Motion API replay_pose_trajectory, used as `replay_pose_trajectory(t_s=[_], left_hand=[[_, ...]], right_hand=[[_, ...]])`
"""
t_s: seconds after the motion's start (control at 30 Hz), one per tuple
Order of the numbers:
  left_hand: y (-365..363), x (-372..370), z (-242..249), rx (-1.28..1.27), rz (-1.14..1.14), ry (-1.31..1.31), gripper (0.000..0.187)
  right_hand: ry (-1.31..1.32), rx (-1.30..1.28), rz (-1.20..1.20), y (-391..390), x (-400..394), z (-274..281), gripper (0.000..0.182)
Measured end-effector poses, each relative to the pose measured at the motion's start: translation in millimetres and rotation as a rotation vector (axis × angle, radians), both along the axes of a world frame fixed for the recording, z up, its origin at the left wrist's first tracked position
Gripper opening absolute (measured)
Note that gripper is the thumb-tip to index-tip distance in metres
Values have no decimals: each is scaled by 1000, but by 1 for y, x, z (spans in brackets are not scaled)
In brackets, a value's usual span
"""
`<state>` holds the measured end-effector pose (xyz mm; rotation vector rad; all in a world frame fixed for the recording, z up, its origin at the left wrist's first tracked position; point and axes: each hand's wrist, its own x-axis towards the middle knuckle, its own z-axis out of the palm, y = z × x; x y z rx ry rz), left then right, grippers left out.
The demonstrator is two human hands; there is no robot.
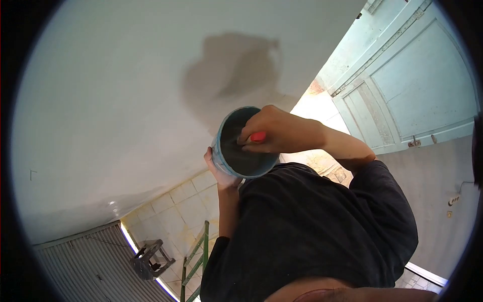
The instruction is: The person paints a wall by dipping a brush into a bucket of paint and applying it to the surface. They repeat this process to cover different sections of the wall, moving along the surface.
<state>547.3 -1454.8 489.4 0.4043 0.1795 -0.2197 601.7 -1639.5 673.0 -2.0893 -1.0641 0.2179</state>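
A blue-grey bucket point(220, 151) is tilted so that its mouth faces me, in front of my chest. My left hand point(221, 173) supports it from the left and below, fingers wrapped around the outer wall. Over the rim reaches my right hand point(274, 130), closed around a tool with a red handle point(258, 137). The tool's working end is hidden by the hand and the bucket, so its kind does not show. Dark grey fills the bucket's inside; whether this is contents or shaded wall I cannot make out.
A pale wall point(115, 100) rises close in front, bearing the bucket's shadow. Below stand a green ladder point(196, 264) and a dark stool point(151, 259) on the tiled floor point(173, 216). A corrugated shutter point(85, 267) is at lower left, a light-blue door point(422, 85) at right.
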Motion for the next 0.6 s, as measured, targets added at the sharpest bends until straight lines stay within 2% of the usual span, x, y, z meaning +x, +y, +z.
replay_pose_trajectory(t_s=[0.07, 0.17, 0.23, 0.3, 0.37, 0.4, 0.47, 0.6], left_hand=[[0, -3, 3, 2, -3, -14, 71], [1, -3, 9, 3, -8, -19, 67], [3, -3, 7, 2, -5, -8, 66], [8, -2, -3, -40, -59, -106, 67], [9, 0, -9, -56, -50, -82, 71], [9, 2, -10, -72, -42, -60, 75], [8, 1, -1, -36, -27, -41, 72], [6, 2, 1, -34, -34, 2, 69]], right_hand=[[-23, -81, 70, 8, 5, -12, 15], [-21, -15, 62, 18, 8, -32, 13], [-15, -61, 86, 17, 12, -32, 11], [-9, -105, 104, 16, 12, -25, 15], [262, 42, 38, 10, 11, -11, 16], [261, 41, 39, 8, 12, -8, 16], [256, 203, -21, 1, 13, -4, 18], [276, 140, -56, -7, 10, -3, 17]])
